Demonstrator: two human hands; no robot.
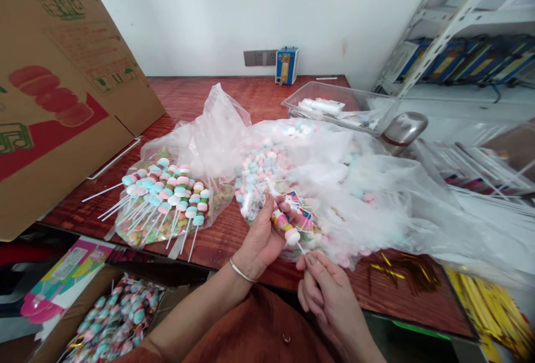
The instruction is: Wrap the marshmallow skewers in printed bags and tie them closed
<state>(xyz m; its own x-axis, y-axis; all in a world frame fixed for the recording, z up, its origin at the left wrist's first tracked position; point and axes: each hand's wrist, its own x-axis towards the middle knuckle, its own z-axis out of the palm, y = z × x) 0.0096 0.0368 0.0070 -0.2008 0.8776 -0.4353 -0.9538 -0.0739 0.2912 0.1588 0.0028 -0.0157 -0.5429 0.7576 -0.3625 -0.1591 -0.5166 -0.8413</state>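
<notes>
In front of me my left hand (pixel 264 235) is closed around a marshmallow skewer (pixel 292 236), whose white and yellow pieces show below the fingers. Colourful printed film or card lies against its upper part; whether it wraps the candy I cannot tell. My right hand (pixel 328 288) pinches the white stick (pixel 301 248) at its lower end. Just beyond, small printed cards (pixel 301 215) sit by a clear bag of loose pastel marshmallows (pixel 267 156). To the left, several finished-looking skewers (pixel 167 187) rest on another clear bag (pixel 219 195) of coloured candy.
A large cardboard box (pixel 62 90) stands at the left. Below it, an open carton (pixel 165 301) holds many skewers. A clear plastic tray (pixel 355 123), a metal cup (pixel 404 129), white sticks (pixel 493 218) and gold ties (pixel 405 274) lie to the right. A blue device (pixel 286 66) stands by the wall.
</notes>
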